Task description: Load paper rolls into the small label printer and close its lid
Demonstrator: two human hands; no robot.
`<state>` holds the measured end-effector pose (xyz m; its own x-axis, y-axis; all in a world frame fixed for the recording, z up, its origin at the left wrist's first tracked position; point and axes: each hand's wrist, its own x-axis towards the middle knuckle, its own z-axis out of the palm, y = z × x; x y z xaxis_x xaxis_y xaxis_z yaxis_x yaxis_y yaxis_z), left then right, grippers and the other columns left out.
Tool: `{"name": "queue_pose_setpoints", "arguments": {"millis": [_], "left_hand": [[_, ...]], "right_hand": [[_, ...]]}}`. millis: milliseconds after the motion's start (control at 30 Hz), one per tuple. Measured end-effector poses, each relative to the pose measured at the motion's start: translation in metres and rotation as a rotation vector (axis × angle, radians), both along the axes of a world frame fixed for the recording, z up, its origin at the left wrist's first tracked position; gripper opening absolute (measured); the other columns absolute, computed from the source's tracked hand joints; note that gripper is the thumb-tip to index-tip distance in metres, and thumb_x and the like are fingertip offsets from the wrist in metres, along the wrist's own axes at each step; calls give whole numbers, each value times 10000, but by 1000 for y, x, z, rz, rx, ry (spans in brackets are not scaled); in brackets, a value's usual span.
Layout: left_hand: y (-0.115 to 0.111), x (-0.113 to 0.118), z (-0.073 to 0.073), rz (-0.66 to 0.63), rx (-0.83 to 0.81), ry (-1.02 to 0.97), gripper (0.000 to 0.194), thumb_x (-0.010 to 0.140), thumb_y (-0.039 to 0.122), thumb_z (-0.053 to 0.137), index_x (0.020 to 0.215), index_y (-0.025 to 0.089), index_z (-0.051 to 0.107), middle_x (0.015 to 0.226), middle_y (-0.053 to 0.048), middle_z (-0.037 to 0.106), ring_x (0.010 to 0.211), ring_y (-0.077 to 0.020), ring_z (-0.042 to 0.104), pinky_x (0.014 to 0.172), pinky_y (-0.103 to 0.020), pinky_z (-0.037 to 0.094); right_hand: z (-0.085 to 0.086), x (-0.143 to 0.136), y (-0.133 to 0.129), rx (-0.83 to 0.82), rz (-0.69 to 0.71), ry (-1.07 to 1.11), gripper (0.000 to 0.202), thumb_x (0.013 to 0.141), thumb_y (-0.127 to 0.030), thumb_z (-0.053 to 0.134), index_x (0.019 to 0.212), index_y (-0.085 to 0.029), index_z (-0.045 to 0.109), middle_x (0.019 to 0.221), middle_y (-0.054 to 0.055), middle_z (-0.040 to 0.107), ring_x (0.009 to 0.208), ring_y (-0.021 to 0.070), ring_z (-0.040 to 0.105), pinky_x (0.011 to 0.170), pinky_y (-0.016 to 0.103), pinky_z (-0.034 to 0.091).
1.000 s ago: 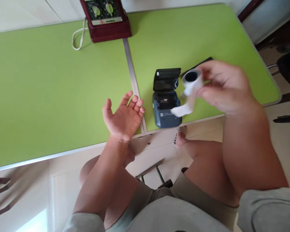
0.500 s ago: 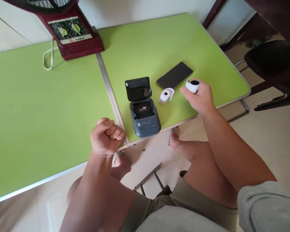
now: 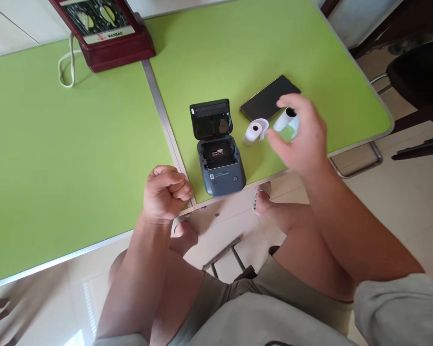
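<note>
A dark blue-grey printer [image 3: 224, 179] stands with its lid raised near the front edge of the green table [image 3: 75, 158]. Right of it lies a small white paper roll [image 3: 253, 132] with a loose end. Another white roll with a dark core [image 3: 283, 120] rests further right, partly behind my right hand [image 3: 303, 132], whose thumb and fingers are spread apart and hold nothing. My left hand [image 3: 167, 193] is curled closed at the table edge, left of the printer; whether anything is inside the fingers is hidden.
Behind the rolls lies a black phone [image 3: 269, 98]. A dark red appliance [image 3: 119, 50] with a white cord [image 3: 72, 62] stands at the back left. A black chair [image 3: 420, 81] is beyond the table's right end.
My right hand has let go of the dark-cored roll, which now rests on the table, and its fingers have opened. My left hand stays closed. The view has shifted slightly.
</note>
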<state>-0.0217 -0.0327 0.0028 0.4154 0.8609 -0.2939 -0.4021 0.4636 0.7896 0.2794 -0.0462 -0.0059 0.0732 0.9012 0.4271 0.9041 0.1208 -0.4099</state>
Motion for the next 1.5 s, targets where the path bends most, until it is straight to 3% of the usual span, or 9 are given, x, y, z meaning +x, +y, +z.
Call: {"name": "queue_pose_setpoints", "arguments": {"millis": [133, 300, 433, 600, 800, 933, 1133, 1300, 1500], "left_hand": [[0, 0, 0, 11, -27, 12, 682, 584, 134, 716, 552, 208, 38, 541, 95, -18, 440, -30, -17, 438, -284, 1], [-3, -1, 2, 41, -46, 40, 664, 555, 138, 715, 531, 213, 56, 519, 112, 16, 417, -1, 21, 399, -199, 90], [-6, -2, 4, 54, -71, 48, 637, 563, 119, 699, 525, 217, 71, 510, 114, 48, 397, 9, 62, 384, -166, 170], [-7, -3, 7, 71, -41, 47, 650, 555, 124, 711, 522, 207, 67, 497, 113, 62, 387, 14, 97, 381, -152, 180], [-6, -7, 10, 83, 10, 64, 643, 560, 149, 715, 517, 206, 76, 485, 113, 80, 392, 12, 117, 385, -158, 167], [-6, -8, 10, 92, 49, 101, 605, 576, 168, 717, 493, 207, 120, 483, 109, 100, 396, 9, 132, 390, -161, 164], [-8, -9, 8, 103, 74, 172, 577, 582, 187, 713, 479, 208, 146, 480, 100, 119, 405, 7, 139, 404, -168, 151], [-8, -7, 10, 112, 100, 207, 559, 578, 170, 707, 461, 207, 161, 482, 95, 113, 406, 2, 145, 411, -177, 154], [-5, -4, 10, 147, 175, 282, 534, 603, 166, 689, 471, 209, 173, 485, 87, 130, 419, -3, 145, 418, -187, 138]], "right_hand": [[-7, -26, 8, -16, 162, 10, 583, 877, -211, 659, 1437, -217, 493, 1459, 177, 569, 1397, 371, 559, 1161, 600, 501], [-26, -29, 17, -65, 71, 95, 590, 835, -230, 704, 1398, -238, 526, 1262, 152, 628, 1189, 386, 640, 1045, 645, 528], [-35, -26, 14, -29, 61, 167, 610, 798, -241, 750, 1367, -270, 533, 1088, 99, 693, 1027, 326, 682, 940, 550, 578], [-12, -40, 6, 42, 72, 331, 566, 810, -306, 754, 1325, -293, 520, 1152, 92, 721, 1017, 294, 725, 846, 485, 612], [23, -75, -1, 100, 362, 175, 280, 910, -225, 628, 1173, -315, 665, 1153, 72, 792, 1071, 298, 754, 893, 504, 595], [17, -80, 7, 20, 366, 89, 352, 860, -148, 651, 1180, -294, 661, 1183, 56, 812, 1044, 304, 763, 862, 481, 563], [9, -77, 15, -108, 368, 125, 144, 826, -171, 736, 907, -268, 667, 1031, 24, 837, 842, 253, 756, 794, 407, 533], [8, -78, 15, -87, 424, 186, 102, 892, -163, 674, 865, -261, 681, 1052, 33, 821, 978, 241, 766, 875, 396, 555], [5, -73, 19, -87, 433, 209, 93, 870, -183, 716, 909, -259, 680, 1009, 34, 808, 938, 237, 750, 858, 390, 558]]}}
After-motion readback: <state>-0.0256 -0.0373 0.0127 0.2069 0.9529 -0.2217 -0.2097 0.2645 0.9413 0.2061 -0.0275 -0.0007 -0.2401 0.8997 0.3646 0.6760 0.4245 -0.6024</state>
